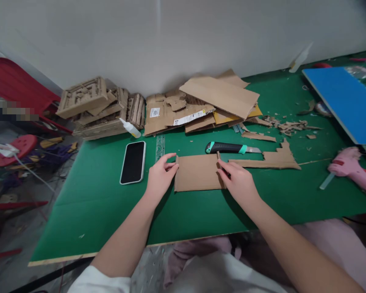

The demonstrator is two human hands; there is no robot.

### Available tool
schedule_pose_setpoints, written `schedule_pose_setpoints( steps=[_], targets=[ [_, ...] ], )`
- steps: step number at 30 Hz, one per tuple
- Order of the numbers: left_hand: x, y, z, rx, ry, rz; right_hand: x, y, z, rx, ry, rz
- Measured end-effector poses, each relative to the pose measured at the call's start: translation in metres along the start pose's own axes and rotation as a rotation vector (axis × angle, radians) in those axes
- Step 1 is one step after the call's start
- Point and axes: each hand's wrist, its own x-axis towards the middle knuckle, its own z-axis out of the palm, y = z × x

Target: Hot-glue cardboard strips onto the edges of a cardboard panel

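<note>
A flat rectangular cardboard piece [197,173] lies in front of me, with narrow raised strips along its left and right edges. My left hand [161,177] pinches its left edge between thumb and fingers. On the opposite side, my right hand [238,178] grips the right edge near a strip. Just beyond the cardboard rests a black and teal utility knife [227,147], its blade out and pointing right. A clear ruler [160,148] lies partly hidden behind my left hand. Right of the knife is an irregular cardboard offcut [282,156].
A phone [133,162] lies at left. Stacked cardboard panels [94,106], a glue bottle [131,128] and loose cardboard sheets [219,95] line the wall. Scraps [293,125], a blue board [344,101] and a pink glue gun [350,167] are at right on the green table [110,219].
</note>
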Motion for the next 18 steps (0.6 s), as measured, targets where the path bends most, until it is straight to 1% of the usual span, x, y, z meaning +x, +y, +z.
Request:
schedule_pose_setpoints(
  steps=[7,18],
  targets=[
    [-0.0004,0.0010,0.0003,0.013,-0.003,0.006,-0.0007,-0.0001,0.0019,0.014,0.016,0.007],
    [-0.0013,0.0024,0.0007,0.019,0.004,-0.043,0.0016,-0.0006,0.0013,0.012,-0.025,0.029]
  ],
)
